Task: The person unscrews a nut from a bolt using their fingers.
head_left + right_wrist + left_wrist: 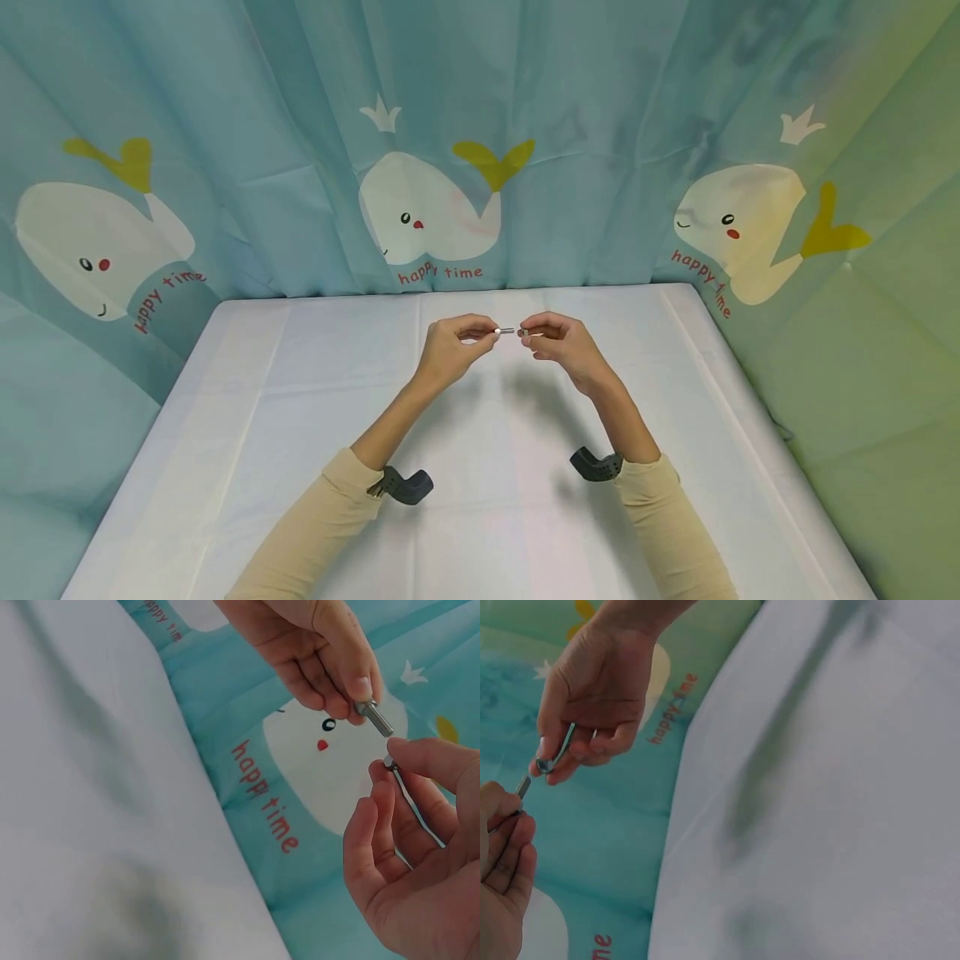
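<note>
Near the back of the white table (480, 467), both hands are raised close together. My left hand (450, 348) pinches a small metal bolt (376, 720) between thumb and forefinger, its shank pointing toward the right hand. My right hand (570, 348) pinches the small ring-like end of a thin bent metal rod (411, 801), and the rod runs back along the fingers toward the palm. In the left wrist view, that rod (565, 742) curves away from its round end. A narrow gap shows between the bolt's tip and the ring-like end.
A blue-green curtain (585, 208) with whale prints hangs behind the table and along both sides. Each wrist wears a black curved camera mount, one on the left (408, 487) and one on the right (595, 465). The hands cast soft shadows on the tabletop.
</note>
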`<control>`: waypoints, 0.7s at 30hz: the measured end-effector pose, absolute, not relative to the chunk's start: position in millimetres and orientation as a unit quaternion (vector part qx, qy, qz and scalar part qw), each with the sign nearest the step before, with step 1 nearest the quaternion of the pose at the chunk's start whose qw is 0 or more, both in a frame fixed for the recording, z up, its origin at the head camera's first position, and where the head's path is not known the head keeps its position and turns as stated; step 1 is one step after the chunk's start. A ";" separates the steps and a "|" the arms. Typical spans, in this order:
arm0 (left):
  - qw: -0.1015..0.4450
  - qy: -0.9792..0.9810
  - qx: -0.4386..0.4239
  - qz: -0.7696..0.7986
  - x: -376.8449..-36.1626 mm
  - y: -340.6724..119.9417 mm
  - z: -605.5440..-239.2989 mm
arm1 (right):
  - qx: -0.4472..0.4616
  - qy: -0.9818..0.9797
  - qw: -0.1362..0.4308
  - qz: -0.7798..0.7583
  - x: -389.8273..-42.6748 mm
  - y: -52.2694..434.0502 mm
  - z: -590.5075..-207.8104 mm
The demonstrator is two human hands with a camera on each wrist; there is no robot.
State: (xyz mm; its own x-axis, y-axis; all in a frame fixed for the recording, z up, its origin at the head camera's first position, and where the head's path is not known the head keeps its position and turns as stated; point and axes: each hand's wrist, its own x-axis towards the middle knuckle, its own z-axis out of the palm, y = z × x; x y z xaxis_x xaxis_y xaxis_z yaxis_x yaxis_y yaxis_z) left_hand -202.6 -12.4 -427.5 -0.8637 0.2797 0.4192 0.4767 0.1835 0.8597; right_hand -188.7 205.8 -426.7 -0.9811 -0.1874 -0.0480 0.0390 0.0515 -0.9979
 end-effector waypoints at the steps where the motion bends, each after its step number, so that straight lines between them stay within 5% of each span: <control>1: 0.081 -0.764 -0.245 -0.591 -202.9 -13.9 -429.8 | -0.052 0.726 0.083 -0.681 -188.8 206.7 -428.6; 21: 0.040 -0.818 -0.209 -0.535 -202.9 -33.7 -490.5 | -0.082 0.830 0.084 -0.546 -196.6 217.6 -487.3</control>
State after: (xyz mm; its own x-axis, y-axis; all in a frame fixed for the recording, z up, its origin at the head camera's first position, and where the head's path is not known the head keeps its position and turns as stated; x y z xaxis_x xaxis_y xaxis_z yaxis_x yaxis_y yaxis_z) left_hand -202.9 -33.7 -490.5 -0.9096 0.2990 0.2884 0.3841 0.3408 0.8581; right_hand -196.6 217.6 -487.3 -0.9722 -0.2286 -0.0503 -0.0444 0.3911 -0.9193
